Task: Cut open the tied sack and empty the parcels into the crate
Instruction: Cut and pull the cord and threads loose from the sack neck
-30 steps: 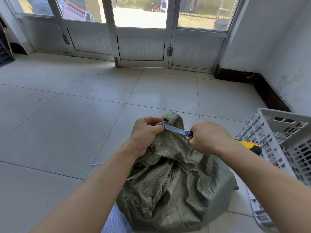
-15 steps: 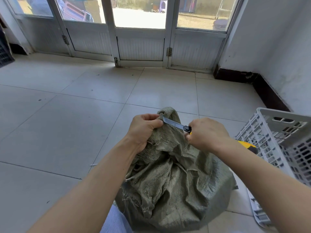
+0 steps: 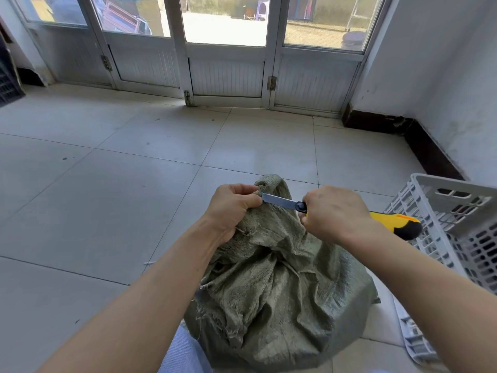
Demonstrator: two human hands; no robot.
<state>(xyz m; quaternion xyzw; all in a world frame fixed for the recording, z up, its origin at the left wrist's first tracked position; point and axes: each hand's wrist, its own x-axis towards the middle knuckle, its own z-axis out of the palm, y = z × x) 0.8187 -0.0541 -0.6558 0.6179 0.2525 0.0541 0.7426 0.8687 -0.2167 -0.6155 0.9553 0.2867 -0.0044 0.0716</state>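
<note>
At six o'clock in the view, on the tiled floor [image 3: 129,200], sits the green woven sack [image 3: 282,297], slumped and bulging, with its gathered neck [image 3: 274,184] drawn up toward twelve o'clock. The left grip [image 3: 232,208] is curled tight round that bunched neck from the nine o'clock side, its fingers closed on the fabric just under the topknot. The right grip [image 3: 333,211] is wrapped round a utility knife [image 3: 279,201]. The knife's yellow-and-black handle juts out past the wrist toward four o'clock. Its bared blade points toward nine o'clock, and the tip meets the neck right beside the left thumb and forefinger. No cord or tie can be made out; it may be buried in the folds or under the fingers. A white slatted crate [image 3: 457,184] stands just beside the sack at three o'clock, its inside hidden from this angle. Glazed doors [image 3: 228,74] close off the room at twelve o'clock. By the look of it the job is at its first step. The blade is at the neck, but the mouth looks gathered shut and no parcels show anywhere. What remains, then, is nearly everything: finishing the cut, spreading the mouth, then lifting and tipping the load over the crate's rim. With the edge so near the left fingers, the stroke likely wants to run away from that hand.
</note>
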